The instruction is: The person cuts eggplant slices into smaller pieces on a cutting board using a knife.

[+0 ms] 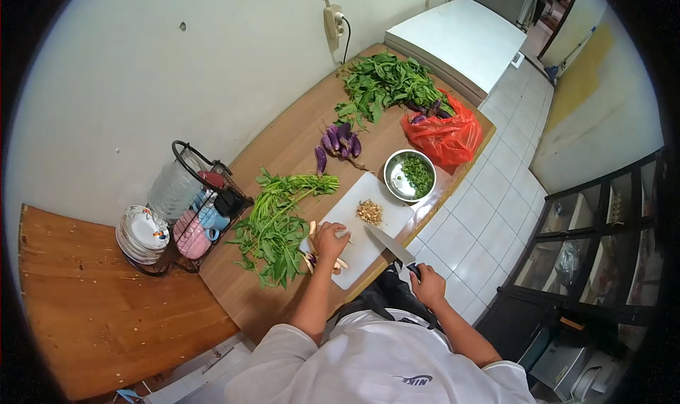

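A white cutting board [361, 261] lies at the table's front edge, with a small heap of chopped pale pieces [369, 212] on it. My right hand [428, 286] is closed round the black handle of a knife [392, 245], whose blade reaches over the board. On the board's left part rests my left hand [331, 241], fingers bent, beside pale root-like pieces [341, 264]; what its fingers hold, if anything, is too small to tell. Leafy greens [275, 234] lie left of the board. Behind it stands a steel bowl [410, 176] with chopped greens.
Purple eggplants [342, 140] lie mid-table. More greens [386, 85] and a red plastic bag [446, 136] are at the far end. A dish rack [230, 191] with cups and stacked plates [143, 235] stands left, near the wall. A white-topped unit [460, 42] adjoins the table.
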A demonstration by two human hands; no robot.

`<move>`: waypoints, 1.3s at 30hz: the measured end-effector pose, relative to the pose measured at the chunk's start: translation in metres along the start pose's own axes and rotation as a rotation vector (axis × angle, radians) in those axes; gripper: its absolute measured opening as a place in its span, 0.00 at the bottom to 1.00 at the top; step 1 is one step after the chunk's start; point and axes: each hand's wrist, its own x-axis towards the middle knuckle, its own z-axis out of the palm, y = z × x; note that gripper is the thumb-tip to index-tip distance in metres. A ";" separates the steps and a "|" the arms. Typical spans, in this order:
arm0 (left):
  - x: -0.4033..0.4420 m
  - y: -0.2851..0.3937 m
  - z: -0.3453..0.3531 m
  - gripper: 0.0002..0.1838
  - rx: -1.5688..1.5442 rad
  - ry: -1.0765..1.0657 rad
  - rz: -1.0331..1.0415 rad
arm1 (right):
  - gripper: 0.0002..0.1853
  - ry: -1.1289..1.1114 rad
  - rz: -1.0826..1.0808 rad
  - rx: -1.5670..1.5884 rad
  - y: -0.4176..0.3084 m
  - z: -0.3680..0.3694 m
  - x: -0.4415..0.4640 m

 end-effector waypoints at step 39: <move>-0.013 -0.003 0.029 0.03 -0.070 0.176 -0.074 | 0.23 -0.300 -0.008 0.119 -0.032 0.035 0.028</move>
